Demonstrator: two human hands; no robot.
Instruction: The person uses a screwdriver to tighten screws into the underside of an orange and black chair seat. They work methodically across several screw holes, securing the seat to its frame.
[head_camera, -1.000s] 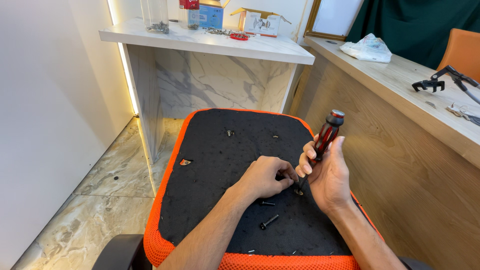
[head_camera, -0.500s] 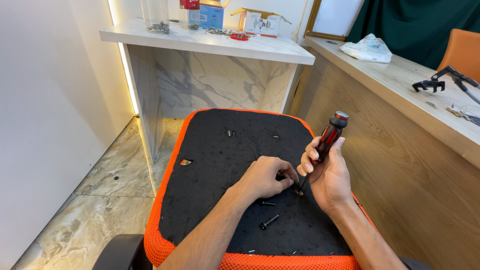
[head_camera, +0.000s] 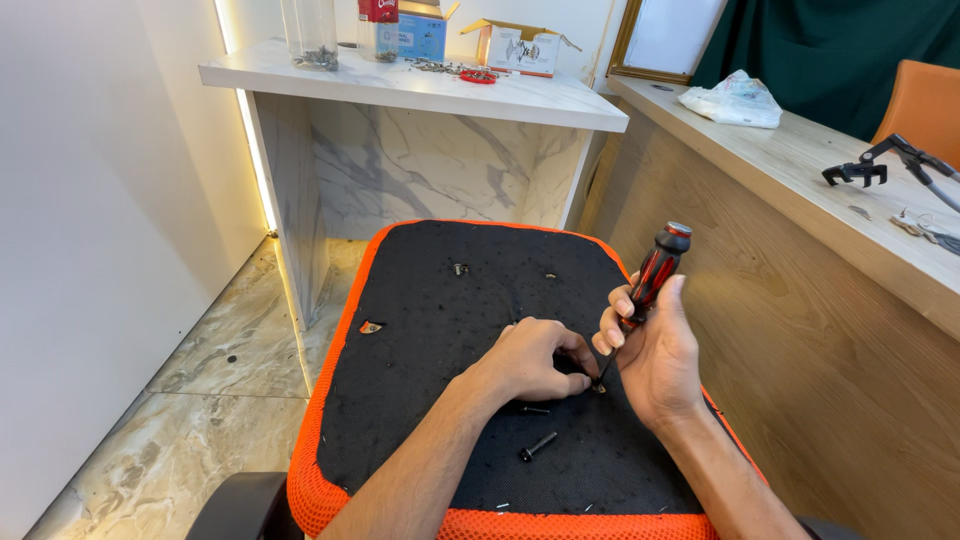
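Upturned chair seat (head_camera: 420, 400): black fabric underside, orange mesh rim, flat and rounded. Left hand (head_camera: 535, 358) rests on it with fingers curled, pinching something small at the screwdriver tip, probably a screw, too hidden to tell. Loose black bolt (head_camera: 538, 446) lies at the hand's 6 o'clock. Right hand (head_camera: 655, 350) is wrapped tight around a screwdriver (head_camera: 650, 280), glossy red-black handle tilted toward 1 o'clock, tip on the seat. Wooden counter (head_camera: 800, 180) at 3 o'clock, marble shelf (head_camera: 420, 85) at 12.

A chair seat (head_camera: 440, 330) lies near centre — two loose bolts (head_camera: 538, 446) on its near part. A shelf (head_camera: 400, 85) stands beyond it, a counter (head_camera: 800, 170) along the right.
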